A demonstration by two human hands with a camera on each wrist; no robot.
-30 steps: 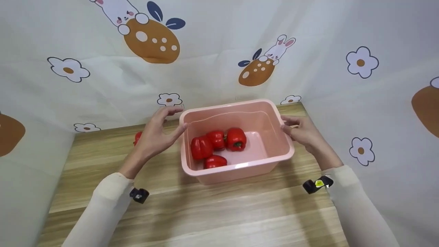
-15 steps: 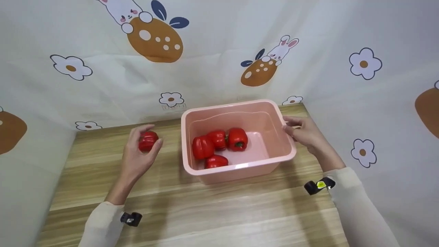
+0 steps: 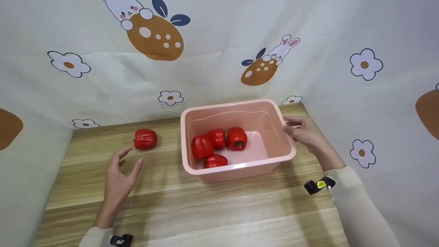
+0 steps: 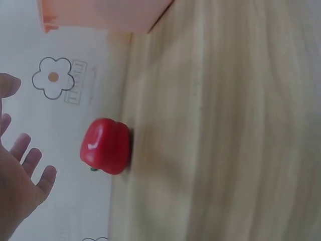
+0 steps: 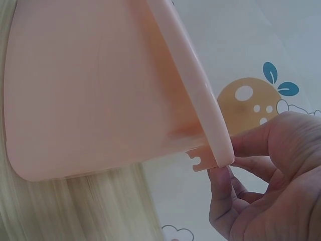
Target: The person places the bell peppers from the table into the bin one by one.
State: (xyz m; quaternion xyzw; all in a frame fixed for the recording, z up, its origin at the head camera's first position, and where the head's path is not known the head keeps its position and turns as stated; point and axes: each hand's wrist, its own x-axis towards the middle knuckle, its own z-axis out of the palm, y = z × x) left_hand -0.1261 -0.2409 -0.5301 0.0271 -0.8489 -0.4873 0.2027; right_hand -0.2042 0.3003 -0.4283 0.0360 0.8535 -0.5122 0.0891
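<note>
In the head view a pink plastic basin [image 3: 240, 166] stands on the table with several red bell peppers [image 3: 202, 146] lying in its left half. My right hand [image 3: 303, 132] pinches the rim on the basin's right side; the right wrist view shows thumb and fingers of that hand [image 5: 276, 175] at the rim's edge. Another red bell pepper [image 3: 145, 139] lies on its side on the table, left of the basin. Just in front of it is my left hand [image 3: 118, 178], fingers loosely bent and thumb apart, holding nothing. The left wrist view shows this pepper [image 4: 106, 146] beyond the fingertips.
The wood-grain table [image 3: 219, 212] is bordered at the back and sides by a white cloth [image 3: 212, 75] printed with rabbits and flowers. The basin and the loose pepper lie near the back edge. A small black camera sits on each wrist.
My left hand has moved from beside the basin's left rim, past the loose pepper, to the left and nearer me, uncovering that pepper. The right hand and basin have stayed put.
</note>
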